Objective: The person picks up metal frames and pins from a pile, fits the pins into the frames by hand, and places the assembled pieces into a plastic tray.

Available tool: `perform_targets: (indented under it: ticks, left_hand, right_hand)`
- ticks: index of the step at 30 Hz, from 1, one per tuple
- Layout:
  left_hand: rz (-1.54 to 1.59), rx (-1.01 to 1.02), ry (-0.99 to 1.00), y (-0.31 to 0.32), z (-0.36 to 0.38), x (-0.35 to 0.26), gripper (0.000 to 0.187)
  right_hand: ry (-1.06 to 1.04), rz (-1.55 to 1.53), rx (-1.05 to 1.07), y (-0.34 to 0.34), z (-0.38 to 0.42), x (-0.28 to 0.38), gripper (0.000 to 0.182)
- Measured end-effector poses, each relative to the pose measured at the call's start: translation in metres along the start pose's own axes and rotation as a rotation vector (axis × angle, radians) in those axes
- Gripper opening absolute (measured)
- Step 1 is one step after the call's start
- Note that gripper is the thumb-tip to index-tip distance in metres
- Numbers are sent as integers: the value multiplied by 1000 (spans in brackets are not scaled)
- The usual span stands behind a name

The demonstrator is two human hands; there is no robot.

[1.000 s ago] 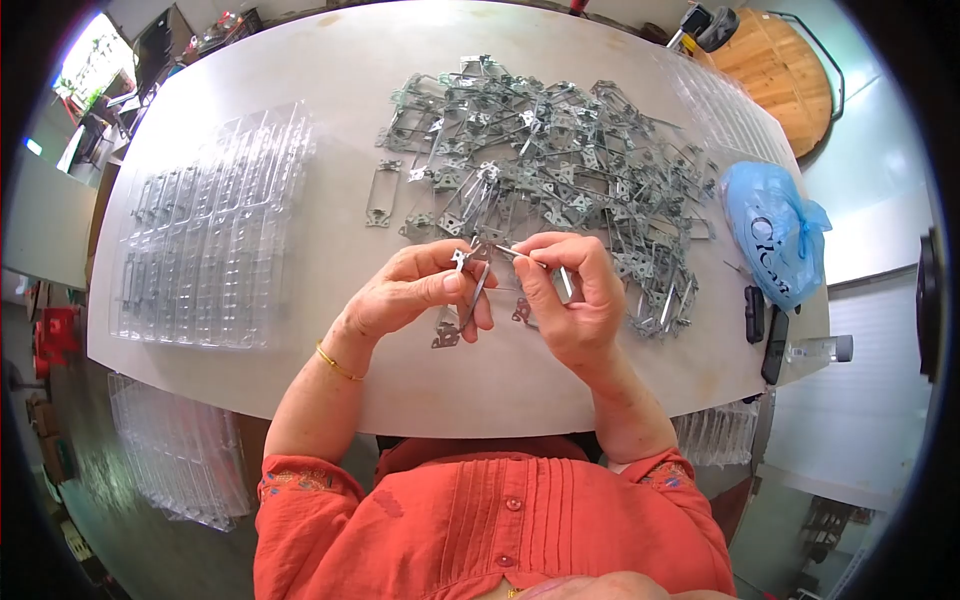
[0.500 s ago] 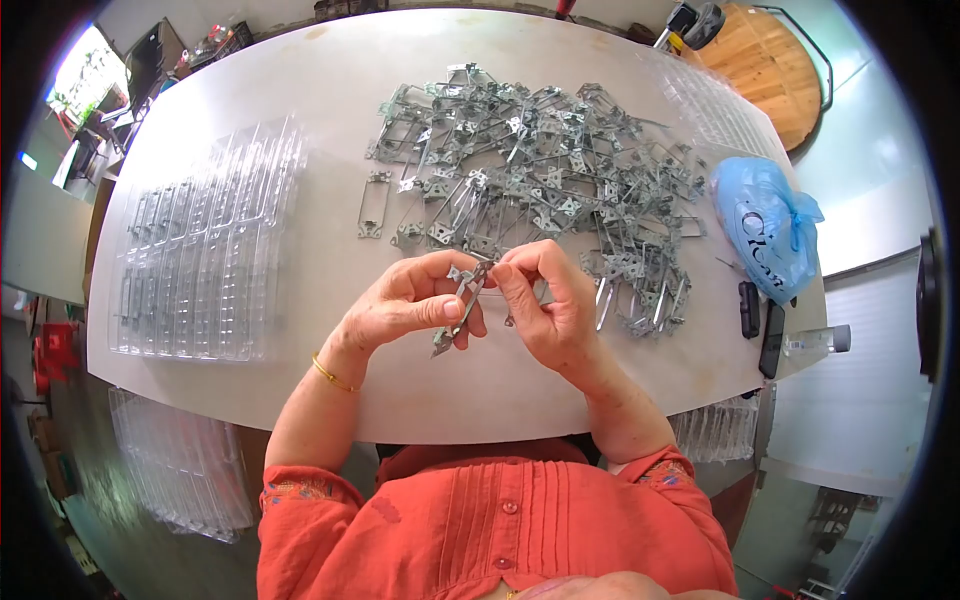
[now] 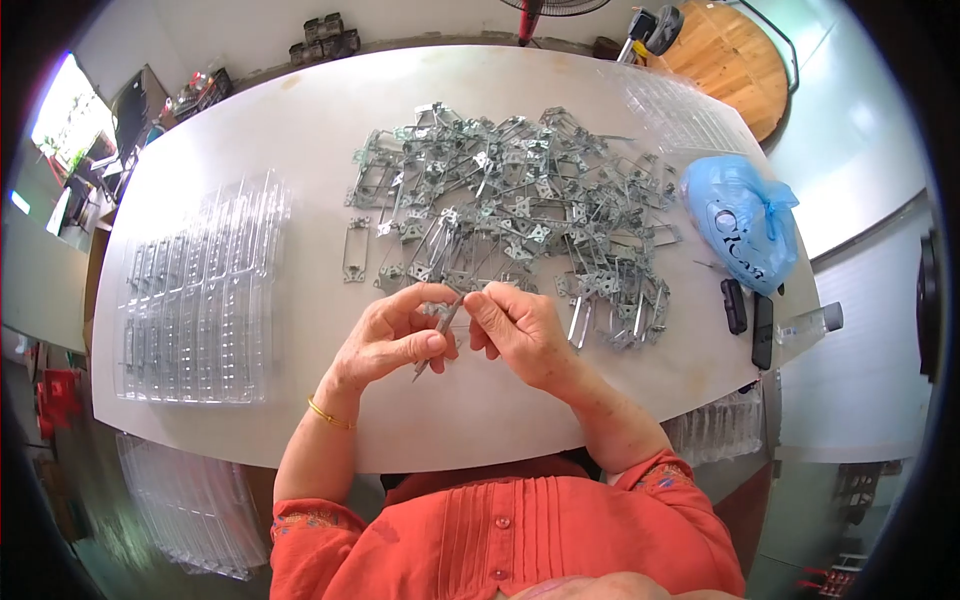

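Note:
A thin metal bracket frame (image 3: 436, 342) is held slantwise, nearly edge-on, in front of the pile. My left hand (image 3: 388, 338) grips it between thumb and fingers along its length. At its upper end, the thumb and forefinger of my right hand (image 3: 525, 335) pinch the bracket's tip; the other fingers curl under and are partly hidden. Just beyond both hands lies a large heap of similar metal brackets (image 3: 520, 210), tangled together. One single bracket (image 3: 356, 250) lies apart at the heap's left side.
Clear plastic trays (image 3: 195, 300), some slots filled with brackets, lie on the white table (image 3: 320, 120) at left. At right are a blue plastic bag (image 3: 742, 220), a black handheld object (image 3: 734, 306), a black phone-like slab (image 3: 763, 330) and a clear bottle (image 3: 805, 325). Another clear tray (image 3: 685, 110) lies far right.
The view has tilted up, so the table sits lower in it. The held bracket has turned from showing its open frame to nearly edge-on, still between both hands.

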State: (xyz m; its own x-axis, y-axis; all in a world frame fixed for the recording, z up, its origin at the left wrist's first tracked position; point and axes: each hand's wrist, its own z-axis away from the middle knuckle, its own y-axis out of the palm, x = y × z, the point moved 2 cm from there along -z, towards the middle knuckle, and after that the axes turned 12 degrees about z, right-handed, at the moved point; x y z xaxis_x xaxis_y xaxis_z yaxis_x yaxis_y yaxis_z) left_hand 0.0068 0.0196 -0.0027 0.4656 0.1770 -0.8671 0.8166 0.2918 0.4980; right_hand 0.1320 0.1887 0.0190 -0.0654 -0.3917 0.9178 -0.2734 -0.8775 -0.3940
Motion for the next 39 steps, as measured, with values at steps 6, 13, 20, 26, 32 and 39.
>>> perform_targets:
  ticks: [6, 13, 20, 26, 32, 39]
  left_hand:
    - [-115, 19, 19, 7, 1, -2, 50]
    - [-155, 13, 37, 7, 3, -3, 52]
    - [-285, 13, 61, 8, 1, -2, 52]
    - [-531, -5, 189, 18, -2, -6, 51]
    - [-717, 24, 261, 24, -2, -7, 50]
    - [-801, 28, 199, 27, -4, -5, 40]
  right_hand:
    - [98, -275, 117, 1, -3, -3, 46]
    - [126, -341, 189, 0, -5, -7, 45]
    - [99, -274, 167, -4, -2, -1, 46]
    - [95, -133, 20, -5, -3, -1, 35]
    - [-133, -99, -2, -4, -7, -9, 19]
    - [-217, -39, -14, -12, -7, -3, 11]
